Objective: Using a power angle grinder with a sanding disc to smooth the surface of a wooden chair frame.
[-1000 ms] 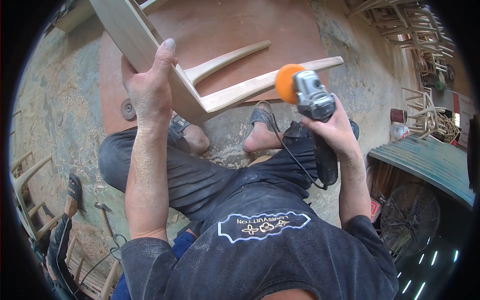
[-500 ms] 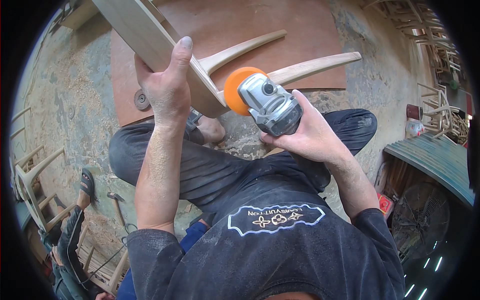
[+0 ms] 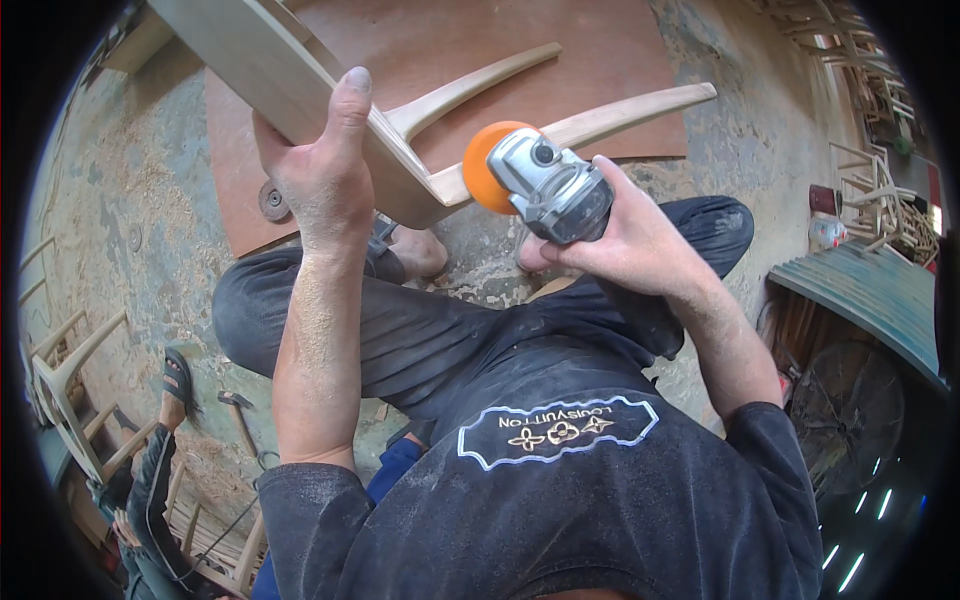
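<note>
My left hand [image 3: 322, 180] is closed round the edge of a pale wooden chair frame [image 3: 250, 70], thumb up along its near side. Two curved legs of that frame reach off to the right. In my right hand [image 3: 640, 235] is an angle grinder [image 3: 550, 185] with a silver head and a dark body. Its orange disc [image 3: 488, 168] lies at the near leg [image 3: 620, 122], close to the joint with the flat board; whether it touches the wood I cannot tell. Sawdust coats my left forearm.
A brown sheet [image 3: 630, 60] covers the floor under the frame, with a round grey disc [image 3: 273, 200] on it. A hammer [image 3: 240, 415] lies at the left. Another person's sandalled foot [image 3: 175, 380] and wooden chair frames [image 3: 75, 380] are further left. A fan [image 3: 845, 410] stands at the right.
The disc has shifted slightly right along the near leg, away from the joint. The frame and my left hand sit a little further up and left in the picture.
</note>
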A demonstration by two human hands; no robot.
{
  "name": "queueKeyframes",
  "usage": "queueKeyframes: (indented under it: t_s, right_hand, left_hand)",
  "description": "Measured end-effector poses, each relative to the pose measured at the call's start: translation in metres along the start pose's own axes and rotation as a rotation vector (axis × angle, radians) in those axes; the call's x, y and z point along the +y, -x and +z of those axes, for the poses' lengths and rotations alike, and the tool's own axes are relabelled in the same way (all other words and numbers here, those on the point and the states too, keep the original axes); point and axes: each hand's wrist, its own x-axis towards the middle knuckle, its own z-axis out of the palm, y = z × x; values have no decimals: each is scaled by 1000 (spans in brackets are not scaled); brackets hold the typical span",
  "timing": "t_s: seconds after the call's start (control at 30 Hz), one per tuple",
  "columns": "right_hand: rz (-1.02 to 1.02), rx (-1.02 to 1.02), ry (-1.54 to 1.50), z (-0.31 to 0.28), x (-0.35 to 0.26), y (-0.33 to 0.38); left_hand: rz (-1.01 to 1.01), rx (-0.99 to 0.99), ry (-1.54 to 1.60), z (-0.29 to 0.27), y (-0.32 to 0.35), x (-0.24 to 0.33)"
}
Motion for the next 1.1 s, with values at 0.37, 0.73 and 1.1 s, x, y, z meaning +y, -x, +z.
queueKeyframes:
  t_s: [0.37,0.73,1.1]
  right_hand:
    - [81,244,-26,-52,16,29]
    - [49,-30,-117,7,0,13]
    - [-14,-56,-23,22,-3,6]
  left_hand:
    - [1,9,-20,-2,8,-4]
    - [-40,-11,14,-6,22,-6]
    - [-47,-23,-1,-6,23,-5]
